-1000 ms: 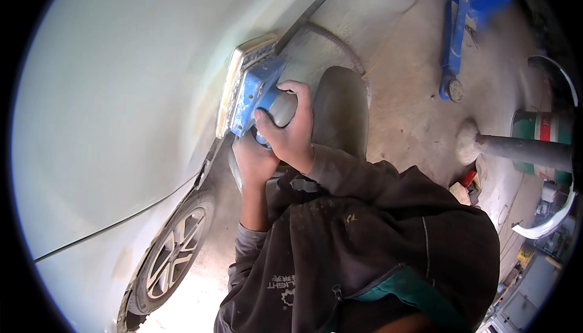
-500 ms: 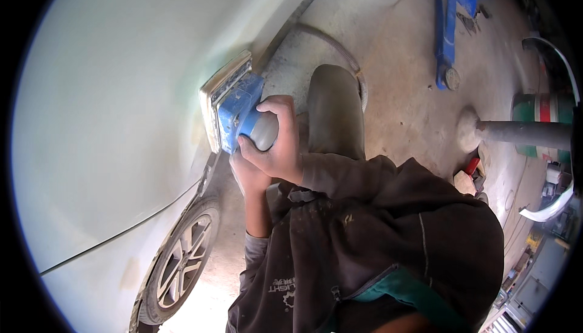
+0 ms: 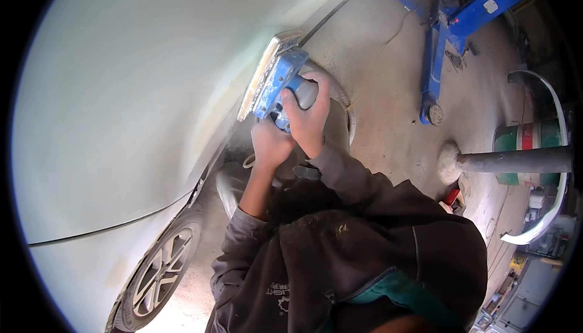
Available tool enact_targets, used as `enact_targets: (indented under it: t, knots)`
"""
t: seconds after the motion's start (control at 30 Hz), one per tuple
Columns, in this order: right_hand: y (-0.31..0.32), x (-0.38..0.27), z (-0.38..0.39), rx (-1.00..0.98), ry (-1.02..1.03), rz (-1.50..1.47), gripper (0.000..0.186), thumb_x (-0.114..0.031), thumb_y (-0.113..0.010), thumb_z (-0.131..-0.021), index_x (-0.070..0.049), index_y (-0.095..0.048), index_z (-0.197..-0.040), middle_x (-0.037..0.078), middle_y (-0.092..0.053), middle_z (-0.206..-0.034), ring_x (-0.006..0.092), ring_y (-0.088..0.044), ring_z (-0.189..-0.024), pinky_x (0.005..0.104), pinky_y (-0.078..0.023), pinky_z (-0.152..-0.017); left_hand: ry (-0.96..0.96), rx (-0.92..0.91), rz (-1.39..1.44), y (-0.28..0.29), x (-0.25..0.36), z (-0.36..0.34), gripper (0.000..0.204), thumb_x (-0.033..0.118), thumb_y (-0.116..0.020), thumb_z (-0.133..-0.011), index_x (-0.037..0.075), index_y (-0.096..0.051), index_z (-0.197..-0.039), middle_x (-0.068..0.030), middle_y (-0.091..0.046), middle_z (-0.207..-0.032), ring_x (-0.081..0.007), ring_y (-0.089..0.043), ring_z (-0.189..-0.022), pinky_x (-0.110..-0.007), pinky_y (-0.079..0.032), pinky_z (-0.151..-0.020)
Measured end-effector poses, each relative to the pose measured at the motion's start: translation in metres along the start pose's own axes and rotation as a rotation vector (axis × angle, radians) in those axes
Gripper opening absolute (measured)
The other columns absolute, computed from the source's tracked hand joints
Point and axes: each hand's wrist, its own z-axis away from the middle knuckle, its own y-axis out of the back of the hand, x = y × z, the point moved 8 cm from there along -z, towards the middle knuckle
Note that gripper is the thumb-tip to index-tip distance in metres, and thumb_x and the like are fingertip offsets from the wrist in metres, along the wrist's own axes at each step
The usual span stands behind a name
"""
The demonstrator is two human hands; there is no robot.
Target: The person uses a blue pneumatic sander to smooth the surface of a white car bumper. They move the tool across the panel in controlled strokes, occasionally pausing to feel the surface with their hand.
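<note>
At left, the pale car body panel (image 3: 133, 114) is bordered below by an alloy wheel (image 3: 167, 272). Since half a second ago, the blue power sander (image 3: 279, 81) has been shifted along the panel's lower edge, farther from the wheel; its pad (image 3: 267, 78) is set against the panel. Its rear is gripped by the left hand (image 3: 271, 145), fingers curled, tips hidden. Its grey knob (image 3: 308, 95) is clasped by the right hand (image 3: 311, 120), thumb and forefinger spread around it. Pale lettering (image 3: 278, 290) is printed on the dark jacket (image 3: 364, 230).
</note>
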Motion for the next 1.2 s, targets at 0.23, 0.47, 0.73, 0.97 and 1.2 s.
enact_targets:
  t: [0.23,0.47,0.73,0.97,1.2]
  knots:
    - [-0.001,-0.009,-0.002,0.002,-0.052,-0.036,0.039,-0.008,-0.069,-0.083,0.000,-0.047,-0.114,0.011,-0.053,-0.110,0.0191,-0.050,-0.101,0.0356,-0.043,-0.090,0.095,-0.050,-0.071,0.005,0.004,0.001,0.062,0.027,-0.078,-0.068,-0.012,-0.055,-0.111,-0.0312,-0.066,-0.093,-0.0476,-0.064,-0.090,-0.049,-0.050,-0.078]
    - [-0.021,-0.020,0.036,-0.098,0.068,0.043,0.053,-0.006,-0.076,-0.071,-0.002,-0.046,-0.116,0.016,-0.048,-0.108,0.0300,-0.052,-0.098,0.0414,-0.044,-0.087,0.128,-0.010,0.037,0.029,-0.021,0.043,0.063,0.029,-0.077,-0.072,-0.009,-0.056,-0.118,-0.0301,-0.064,-0.107,-0.0461,-0.061,-0.103,-0.047,-0.049,-0.088]
    - [-0.035,-0.037,0.073,-0.217,0.148,0.058,0.061,-0.011,-0.078,-0.066,-0.004,-0.047,-0.119,0.018,-0.049,-0.111,0.0330,-0.050,-0.100,0.0435,-0.045,-0.085,0.104,0.219,0.110,0.045,-0.022,0.071,0.046,0.030,-0.071,-0.079,-0.008,-0.063,-0.104,-0.0200,-0.070,-0.092,-0.0326,-0.069,-0.091,-0.047,-0.052,-0.077]
    - [-0.007,-0.006,0.003,-0.134,0.085,0.061,0.051,-0.010,-0.074,-0.075,-0.001,-0.047,-0.116,0.014,-0.052,-0.106,0.0229,-0.053,-0.095,0.0367,-0.045,-0.085,0.059,0.113,0.085,0.001,-0.003,0.014,0.039,0.026,-0.070,-0.076,-0.008,-0.064,-0.094,-0.0301,-0.066,-0.086,-0.0473,-0.065,-0.083,-0.048,-0.051,-0.071]
    - [0.019,0.025,-0.054,-0.039,-0.100,-0.039,0.036,-0.012,-0.067,-0.087,0.000,-0.047,-0.114,0.014,-0.054,-0.108,0.0219,-0.051,-0.098,0.0375,-0.044,-0.088,0.173,-0.036,-0.036,-0.038,0.026,-0.041,0.049,0.030,-0.077,-0.069,-0.013,-0.062,-0.088,-0.0323,-0.065,-0.083,-0.0483,-0.064,-0.083,-0.050,-0.050,-0.071]
